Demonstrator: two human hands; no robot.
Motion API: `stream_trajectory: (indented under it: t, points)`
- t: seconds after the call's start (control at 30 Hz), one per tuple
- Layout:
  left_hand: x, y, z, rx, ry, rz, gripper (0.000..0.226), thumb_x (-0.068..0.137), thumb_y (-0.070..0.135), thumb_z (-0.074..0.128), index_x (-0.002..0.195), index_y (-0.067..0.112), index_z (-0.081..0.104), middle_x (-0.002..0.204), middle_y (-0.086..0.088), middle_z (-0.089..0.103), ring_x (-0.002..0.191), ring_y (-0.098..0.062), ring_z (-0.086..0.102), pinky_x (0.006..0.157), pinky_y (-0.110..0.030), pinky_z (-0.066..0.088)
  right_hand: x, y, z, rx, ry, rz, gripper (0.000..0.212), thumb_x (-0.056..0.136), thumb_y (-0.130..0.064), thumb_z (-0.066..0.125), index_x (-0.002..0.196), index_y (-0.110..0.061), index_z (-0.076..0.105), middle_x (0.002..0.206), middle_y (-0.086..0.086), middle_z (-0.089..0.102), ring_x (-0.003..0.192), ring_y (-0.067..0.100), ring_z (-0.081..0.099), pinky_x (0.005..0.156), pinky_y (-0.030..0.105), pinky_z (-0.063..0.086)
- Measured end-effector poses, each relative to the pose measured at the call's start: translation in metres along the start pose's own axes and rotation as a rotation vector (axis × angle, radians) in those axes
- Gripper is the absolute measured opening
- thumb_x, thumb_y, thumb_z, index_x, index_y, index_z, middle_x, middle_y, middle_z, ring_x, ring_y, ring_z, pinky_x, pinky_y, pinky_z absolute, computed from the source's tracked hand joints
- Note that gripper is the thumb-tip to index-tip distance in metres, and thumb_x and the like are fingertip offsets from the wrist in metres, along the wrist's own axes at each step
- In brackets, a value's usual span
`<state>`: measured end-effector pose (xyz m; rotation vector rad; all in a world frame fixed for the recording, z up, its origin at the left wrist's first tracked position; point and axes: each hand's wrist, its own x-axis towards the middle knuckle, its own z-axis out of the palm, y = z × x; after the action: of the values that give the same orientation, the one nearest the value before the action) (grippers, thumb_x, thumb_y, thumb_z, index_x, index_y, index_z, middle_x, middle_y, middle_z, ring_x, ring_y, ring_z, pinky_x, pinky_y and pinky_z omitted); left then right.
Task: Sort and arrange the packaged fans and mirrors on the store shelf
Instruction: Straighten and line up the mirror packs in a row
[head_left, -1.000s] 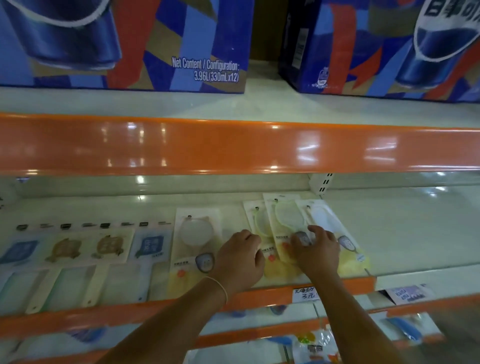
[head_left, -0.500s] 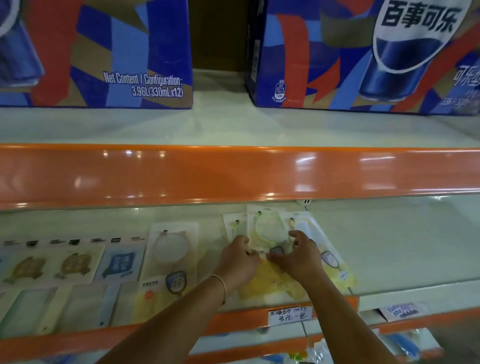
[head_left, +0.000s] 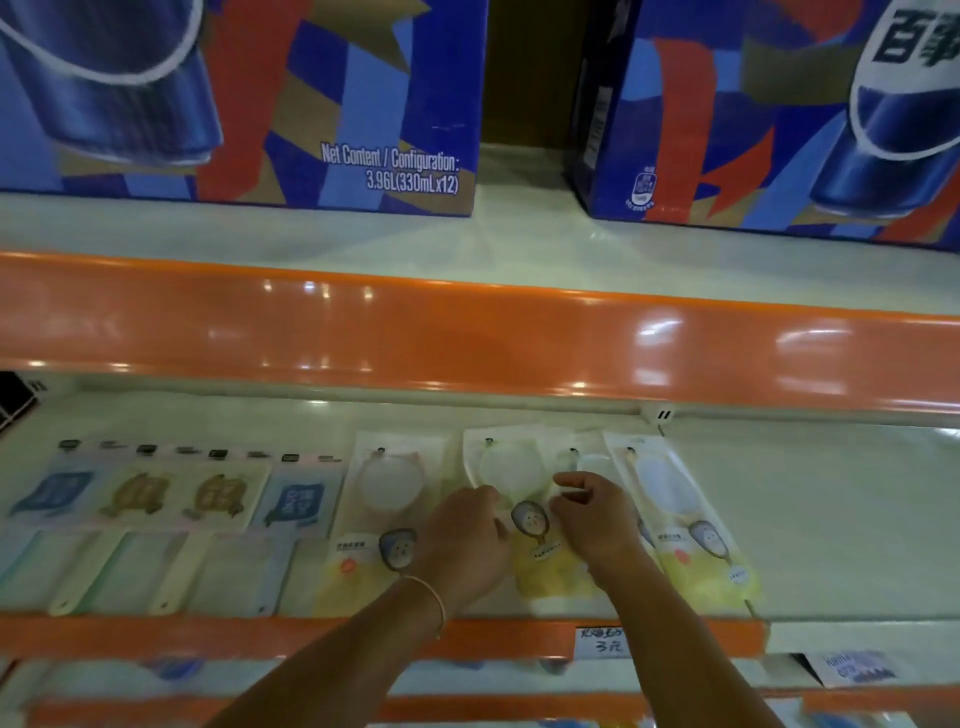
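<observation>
Four flat fans: clear packets with paddle-shaped fans (head_left: 150, 499) lie in a row at the left of the pale shelf (head_left: 831, 519), two blue prints outside, two brown prints between them, handles toward the front edge.
Single mirror packet: a clear packet with a round white hand mirror and yellow card bottom (head_left: 382, 514) lies flat just right of the fans, apart from the other mirrors.
Left hand: the left hand (head_left: 467, 540), with a thin bracelet at the wrist, rests knuckles up on the left edge of the middle packet; the fingers are bent down on it, but whether they pinch it cannot be told.
Middle mirror packets: overlapping clear packets with round mirrors and yellow bottoms (head_left: 524, 488) lie between the two hands, one partly over the other.
Right hand: the right hand (head_left: 592, 514) has curled fingers, thumb and forefinger pinching the right edge of the overlapping packets.
Right mirror packet: a clear packet with a bluish oval mirror (head_left: 675, 514) lies tilted, touching the right wrist.
Price tag: a white handwritten label (head_left: 602, 642) sits on the orange shelf lip (head_left: 260, 636).
Above: blue cola cartons (head_left: 311, 104) stand on the upper shelf.
</observation>
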<state>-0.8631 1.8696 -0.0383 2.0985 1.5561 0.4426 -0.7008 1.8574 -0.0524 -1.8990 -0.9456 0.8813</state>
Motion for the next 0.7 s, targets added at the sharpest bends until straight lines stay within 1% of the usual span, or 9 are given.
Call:
stream_trajectory:
  t: [0.17,0.27,0.33,0.43,0.5,0.57,0.63,0.67,0.7]
  points:
    - [-0.011,-0.026,-0.011,0.006,-0.009,-0.055,0.038,0.094,0.026,0.046,0.131,0.021,0.054,0.129,-0.001,0.058,0.118,-0.017,0.053,0.094,-0.027,0.043,-0.017,-0.001,0.029,0.004,-0.036,0.018,0.027,0.086,-0.008,0.060,0.108,-0.023,0.066,0.094,-0.005,0.066,0.072,0.012,0.063,0.054,0.021,0.047]
    - [-0.017,-0.035,-0.013,0.013,-0.035,-0.033,0.038,0.093,0.024,0.045,0.129,0.018,0.056,0.124,-0.004,0.060,0.115,-0.020,0.055,0.096,-0.031,0.046,-0.030,0.001,0.039,-0.015,-0.048,0.016,0.028,0.086,-0.011,0.058,0.109,-0.026,0.064,0.095,-0.007,0.064,0.077,0.008,0.061,0.058,0.020,0.046]
    - [-0.021,-0.038,-0.013,0.033,-0.043,-0.004,0.035,0.092,0.022,0.045,0.124,0.018,0.058,0.119,-0.004,0.062,0.109,-0.021,0.058,0.092,-0.033,0.048,-0.038,0.002,0.044,-0.013,-0.025,0.014,0.030,0.087,-0.010,0.056,0.111,-0.024,0.065,0.087,-0.011,0.063,0.074,0.006,0.061,0.060,0.021,0.050]
    - [-0.024,-0.037,-0.011,0.078,-0.058,0.026,0.026,0.090,0.020,0.046,0.112,0.017,0.060,0.111,-0.003,0.062,0.102,-0.021,0.059,0.080,-0.029,0.043,-0.043,0.001,0.049,0.005,0.006,0.004,0.033,0.089,-0.009,0.054,0.118,-0.018,0.065,0.086,-0.013,0.064,0.078,0.005,0.061,0.069,0.027,0.053]
    - [-0.024,-0.032,-0.010,0.104,-0.081,0.036,0.017,0.089,0.018,0.047,0.101,0.016,0.057,0.107,-0.003,0.061,0.097,-0.023,0.061,0.075,-0.030,0.044,-0.048,-0.002,0.050,0.009,-0.004,0.002,0.031,0.089,-0.009,0.054,0.116,-0.019,0.064,0.084,-0.014,0.062,0.077,0.003,0.060,0.067,0.027,0.054]
    - [-0.025,-0.028,-0.010,0.125,-0.108,0.047,0.012,0.087,0.015,0.048,0.097,0.016,0.056,0.106,-0.005,0.060,0.094,-0.024,0.061,0.069,-0.030,0.043,-0.051,-0.002,0.049,-0.006,-0.006,-0.014,0.025,0.085,-0.009,0.056,0.101,-0.023,0.069,0.078,-0.008,0.067,0.074,0.011,0.063,0.068,0.035,0.055]
    - [-0.025,-0.025,-0.009,0.126,-0.126,0.062,0.016,0.086,0.012,0.050,0.100,0.012,0.057,0.109,-0.007,0.058,0.095,-0.025,0.061,0.068,-0.030,0.043,-0.053,0.000,0.048,-0.035,0.007,-0.034,0.019,0.080,-0.013,0.059,0.088,-0.025,0.071,0.080,0.001,0.072,0.079,0.022,0.067,0.071,0.041,0.057]
    - [-0.025,-0.023,-0.008,0.135,-0.128,0.067,0.017,0.086,0.011,0.050,0.102,0.011,0.057,0.110,-0.008,0.058,0.096,-0.025,0.061,0.068,-0.030,0.043,-0.052,0.002,0.047,-0.040,0.007,-0.038,0.020,0.079,-0.016,0.061,0.092,-0.025,0.073,0.085,0.002,0.073,0.083,0.024,0.067,0.074,0.043,0.058]
    - [-0.025,-0.022,-0.008,0.148,-0.129,0.066,0.017,0.086,0.011,0.050,0.102,0.011,0.057,0.111,-0.008,0.057,0.096,-0.026,0.060,0.067,-0.030,0.041,-0.052,0.002,0.046,-0.052,0.009,-0.035,0.025,0.080,-0.020,0.062,0.102,-0.024,0.072,0.093,0.001,0.073,0.089,0.024,0.066,0.079,0.044,0.057]
